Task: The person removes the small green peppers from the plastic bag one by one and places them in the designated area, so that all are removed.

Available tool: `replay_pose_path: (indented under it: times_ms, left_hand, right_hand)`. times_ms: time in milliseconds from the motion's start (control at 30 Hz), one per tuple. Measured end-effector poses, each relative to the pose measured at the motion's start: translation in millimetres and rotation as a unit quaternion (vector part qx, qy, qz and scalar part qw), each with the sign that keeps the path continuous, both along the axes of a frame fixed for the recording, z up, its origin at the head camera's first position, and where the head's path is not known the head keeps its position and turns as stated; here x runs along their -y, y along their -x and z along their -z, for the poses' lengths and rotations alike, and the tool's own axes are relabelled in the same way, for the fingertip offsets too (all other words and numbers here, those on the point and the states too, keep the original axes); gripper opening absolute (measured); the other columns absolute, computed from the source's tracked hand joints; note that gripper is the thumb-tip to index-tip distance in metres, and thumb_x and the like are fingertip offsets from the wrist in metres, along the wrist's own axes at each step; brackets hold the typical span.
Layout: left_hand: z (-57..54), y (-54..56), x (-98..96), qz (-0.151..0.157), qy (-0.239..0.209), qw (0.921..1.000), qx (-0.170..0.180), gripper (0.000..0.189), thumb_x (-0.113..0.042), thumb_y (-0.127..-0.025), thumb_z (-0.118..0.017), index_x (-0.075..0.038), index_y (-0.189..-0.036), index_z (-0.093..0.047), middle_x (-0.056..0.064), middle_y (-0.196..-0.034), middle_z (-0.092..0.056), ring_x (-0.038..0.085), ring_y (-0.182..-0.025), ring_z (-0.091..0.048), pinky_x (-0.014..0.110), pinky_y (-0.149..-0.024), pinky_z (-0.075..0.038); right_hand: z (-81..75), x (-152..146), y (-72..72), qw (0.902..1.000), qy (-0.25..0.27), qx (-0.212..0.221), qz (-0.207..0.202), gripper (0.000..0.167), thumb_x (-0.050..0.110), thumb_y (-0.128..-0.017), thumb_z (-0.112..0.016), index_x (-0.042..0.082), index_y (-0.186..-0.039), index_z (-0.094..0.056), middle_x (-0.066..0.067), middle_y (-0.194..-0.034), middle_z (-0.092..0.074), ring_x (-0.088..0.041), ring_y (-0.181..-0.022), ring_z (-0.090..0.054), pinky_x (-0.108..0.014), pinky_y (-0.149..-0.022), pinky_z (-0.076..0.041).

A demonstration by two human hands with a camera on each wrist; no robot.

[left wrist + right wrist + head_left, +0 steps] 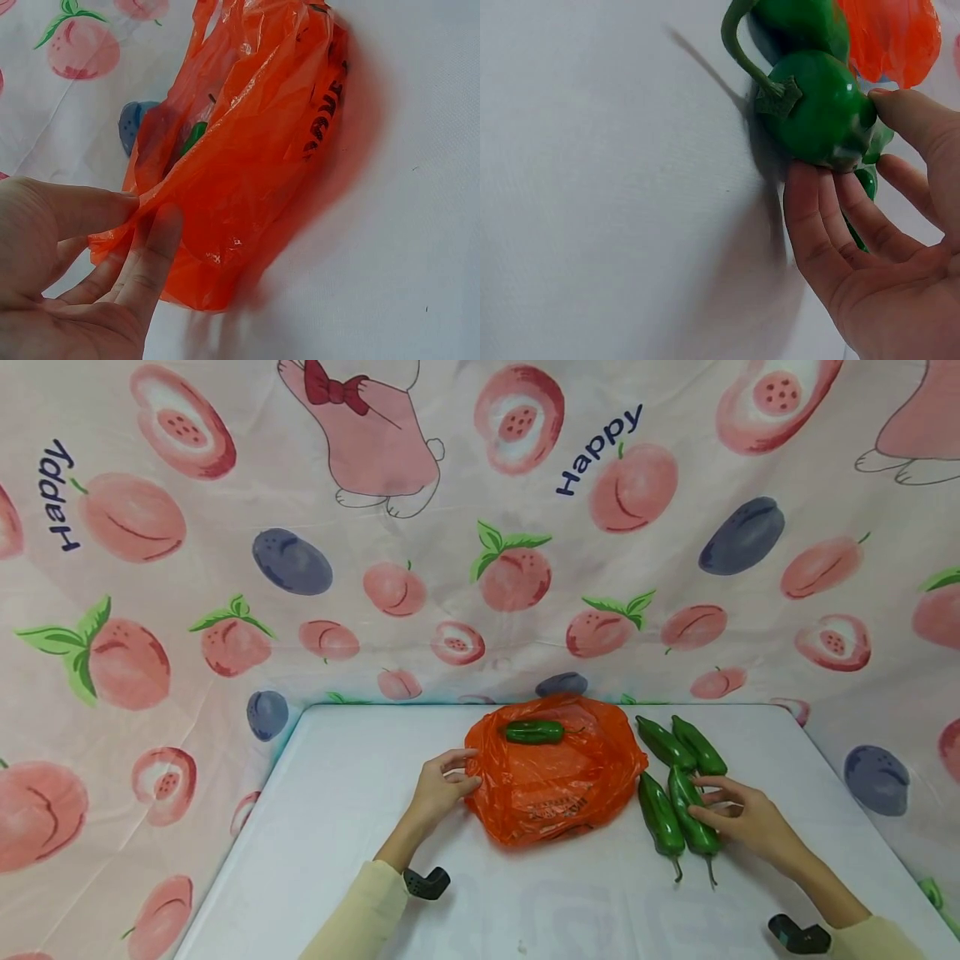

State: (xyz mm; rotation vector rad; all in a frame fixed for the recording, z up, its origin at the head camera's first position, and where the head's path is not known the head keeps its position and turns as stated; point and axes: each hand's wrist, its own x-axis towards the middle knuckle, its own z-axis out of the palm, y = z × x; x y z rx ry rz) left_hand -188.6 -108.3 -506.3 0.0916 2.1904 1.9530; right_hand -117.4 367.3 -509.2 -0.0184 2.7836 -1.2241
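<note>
An orange plastic bag lies with its mouth spread on the white table, black print on its near side. One green pepper is inside it. My left hand pinches the bag's left rim between thumb and fingers, which the left wrist view shows close up. To the right of the bag lie several long green peppers. My right hand holds the nearest right one, a glossy green pepper, with thumb on one side and fingers on the other. Its curved stem points toward me.
Beside the held pepper lies another green pepper, and two more peppers lie behind it. A cloth printed with peaches hangs behind the white table. Dark devices sit at both wrists.
</note>
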Motion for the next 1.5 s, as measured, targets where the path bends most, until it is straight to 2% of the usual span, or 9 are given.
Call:
replay_pose_path:
  times_ms: [133,600,933,1267,1500]
  left_hand:
    - [0.1,-0.4,0.0,-0.004,0.001,1.0,0.001,0.045,0.002,-0.092,-0.074,-0.008,-0.135,-0.065,0.015,-0.126,-0.062,0.018,-0.086,-0.07,0.035,-0.079,-0.06]
    - [-0.7,-2.8,-0.7,-0.008,0.007,0.9999,0.005,0.045,0.003,-0.091,-0.074,-0.009,-0.134,-0.065,0.015,-0.126,-0.062,0.018,-0.085,-0.07,0.038,-0.08,-0.061]
    - [2.1,-1.4,-0.7,-0.005,0.011,0.9999,-0.001,0.046,0.002,-0.091,-0.074,-0.006,-0.136,-0.064,0.018,-0.129,-0.06,0.017,-0.085,-0.069,0.035,-0.077,-0.06]
    - [1.5,-1.5,-1.3,-0.001,0.002,1.0,0.004,0.045,0.002,-0.092,-0.073,-0.008,-0.136,-0.064,0.016,-0.128,-0.06,0.017,-0.085,-0.069,0.034,-0.078,-0.06]
    - [1.4,-1.6,-1.3,0.002,0.001,1.0,0.004,0.046,0.001,-0.092,-0.073,-0.006,-0.136,-0.063,0.018,-0.13,-0.06,0.016,-0.085,-0.069,0.038,-0.08,-0.061]
  right_hand:
    - [1.9,0.1,0.1,0.9999,-0.017,0.002,0.002,0.063,0.037,-0.093,-0.077,0.002,-0.141,-0.056,-0.021,-0.113,-0.069,-0.029,-0.093,-0.07,-0.029,-0.064,-0.057]
    - [0.7,1.7,-1.2,0.9996,-0.006,0.027,-0.005,0.061,0.035,-0.095,-0.076,0.0,-0.14,-0.056,-0.018,-0.11,-0.069,-0.029,-0.092,-0.068,-0.03,-0.065,-0.059]
    - [1.4,1.5,0.6,0.9995,-0.022,0.022,-0.006,0.06,0.038,-0.094,-0.075,0.001,-0.138,-0.058,-0.016,-0.108,-0.07,-0.027,-0.091,-0.067,-0.029,-0.064,-0.058]
    - [-1.8,2.2,1.4,0.9993,-0.032,0.016,-0.01,0.056,0.036,-0.096,-0.074,0.001,-0.137,-0.059,-0.016,-0.108,-0.071,-0.027,-0.09,-0.067,-0.029,-0.064,-0.057]
    - [-2.1,3.2,1.5,0.9987,-0.048,0.013,-0.014,0.055,0.035,-0.096,-0.073,0.001,-0.137,-0.059,-0.015,-0.107,-0.071,-0.027,-0.091,-0.066,-0.029,-0.066,-0.057]
